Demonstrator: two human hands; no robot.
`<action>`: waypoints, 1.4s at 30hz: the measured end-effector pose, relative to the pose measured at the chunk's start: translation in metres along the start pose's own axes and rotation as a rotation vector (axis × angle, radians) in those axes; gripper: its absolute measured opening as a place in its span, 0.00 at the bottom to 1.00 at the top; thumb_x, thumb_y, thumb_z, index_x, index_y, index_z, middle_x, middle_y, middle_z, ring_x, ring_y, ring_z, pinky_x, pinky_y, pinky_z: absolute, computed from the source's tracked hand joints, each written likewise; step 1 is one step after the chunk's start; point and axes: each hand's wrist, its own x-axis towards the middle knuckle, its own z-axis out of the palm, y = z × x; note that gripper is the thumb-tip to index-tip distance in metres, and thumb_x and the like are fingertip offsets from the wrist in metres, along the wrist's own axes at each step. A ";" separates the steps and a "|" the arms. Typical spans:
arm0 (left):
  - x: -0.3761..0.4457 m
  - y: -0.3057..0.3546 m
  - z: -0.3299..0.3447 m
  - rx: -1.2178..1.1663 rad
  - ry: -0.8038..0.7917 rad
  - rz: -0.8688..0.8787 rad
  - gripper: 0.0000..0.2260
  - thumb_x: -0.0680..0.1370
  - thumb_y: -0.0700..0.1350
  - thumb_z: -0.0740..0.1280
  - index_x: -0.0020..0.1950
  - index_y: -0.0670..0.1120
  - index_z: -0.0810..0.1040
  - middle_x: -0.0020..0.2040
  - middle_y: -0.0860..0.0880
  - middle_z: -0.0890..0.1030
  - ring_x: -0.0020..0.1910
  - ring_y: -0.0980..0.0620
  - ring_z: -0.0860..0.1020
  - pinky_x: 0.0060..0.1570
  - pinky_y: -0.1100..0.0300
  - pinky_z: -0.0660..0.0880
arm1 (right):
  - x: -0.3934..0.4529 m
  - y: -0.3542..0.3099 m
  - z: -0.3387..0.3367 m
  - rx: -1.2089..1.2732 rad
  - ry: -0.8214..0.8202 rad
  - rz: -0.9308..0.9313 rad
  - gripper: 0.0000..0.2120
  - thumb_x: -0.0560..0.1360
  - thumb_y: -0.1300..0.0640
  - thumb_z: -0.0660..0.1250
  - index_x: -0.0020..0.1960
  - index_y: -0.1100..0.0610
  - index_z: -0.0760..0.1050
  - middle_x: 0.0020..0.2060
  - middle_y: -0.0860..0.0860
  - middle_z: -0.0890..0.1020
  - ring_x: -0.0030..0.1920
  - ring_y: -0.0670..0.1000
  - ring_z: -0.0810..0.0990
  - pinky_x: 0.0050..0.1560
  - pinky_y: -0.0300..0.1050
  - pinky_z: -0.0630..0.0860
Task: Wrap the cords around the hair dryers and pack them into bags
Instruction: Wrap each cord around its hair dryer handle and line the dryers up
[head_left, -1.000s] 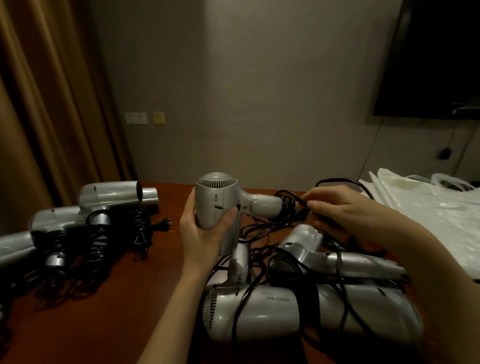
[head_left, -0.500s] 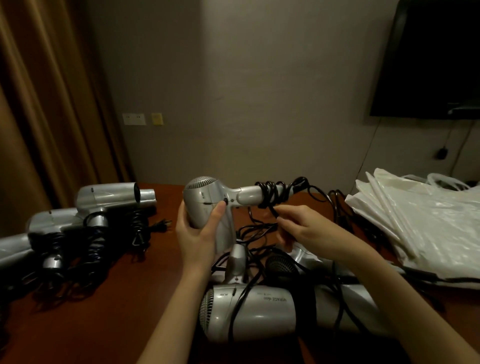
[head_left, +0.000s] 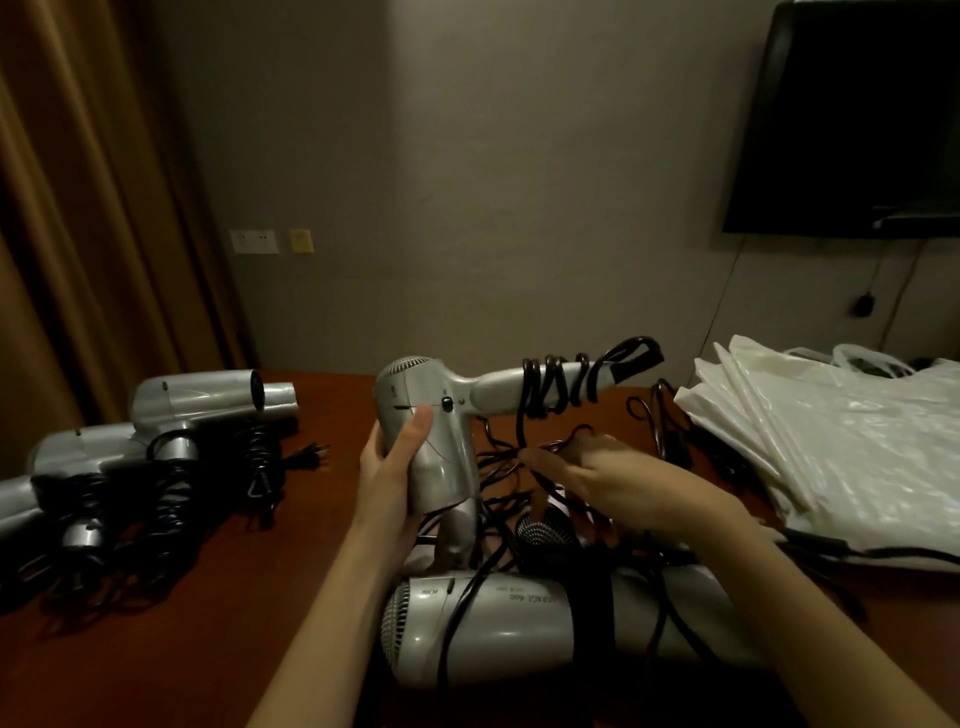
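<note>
A silver hair dryer (head_left: 431, 441) is held up above the middle of the brown table (head_left: 249, 597), its barrel pointing down and its handle reaching out to the right, with several turns of black cord (head_left: 553, 387) coiled around that handle. The left hand (head_left: 392, 483) grips the barrel from the left, thumb pressed across its front and the other fingers curled behind, forearm rising from the lower edge. The right hand (head_left: 608, 475) sits just below the handle, palm turned up, fingers curled round the slack cord. Beneath lies a tangle of unwrapped dryers (head_left: 483, 623). Wrapped dryers (head_left: 171, 431) lie at the left, and white plastic bags (head_left: 831, 441) are stacked at the right.
</note>
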 end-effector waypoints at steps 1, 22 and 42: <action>0.001 0.000 -0.001 0.000 -0.033 -0.027 0.32 0.64 0.56 0.76 0.65 0.47 0.75 0.53 0.42 0.83 0.46 0.47 0.83 0.40 0.53 0.80 | -0.002 -0.001 0.000 -0.020 -0.005 0.019 0.24 0.80 0.40 0.53 0.36 0.57 0.70 0.27 0.51 0.73 0.23 0.46 0.69 0.24 0.32 0.68; -0.004 0.001 0.002 0.366 -0.282 0.189 0.28 0.58 0.60 0.74 0.56 0.53 0.77 0.47 0.56 0.84 0.46 0.53 0.83 0.41 0.63 0.79 | -0.015 0.018 -0.052 -0.223 0.361 -0.046 0.19 0.76 0.45 0.66 0.34 0.57 0.80 0.24 0.48 0.77 0.25 0.43 0.72 0.30 0.39 0.70; -0.005 0.000 0.004 0.382 0.137 0.552 0.31 0.63 0.59 0.74 0.63 0.50 0.75 0.50 0.58 0.81 0.48 0.59 0.80 0.44 0.66 0.78 | -0.004 -0.005 -0.015 0.173 0.328 -0.114 0.13 0.79 0.62 0.63 0.62 0.53 0.72 0.42 0.50 0.84 0.33 0.49 0.84 0.30 0.41 0.78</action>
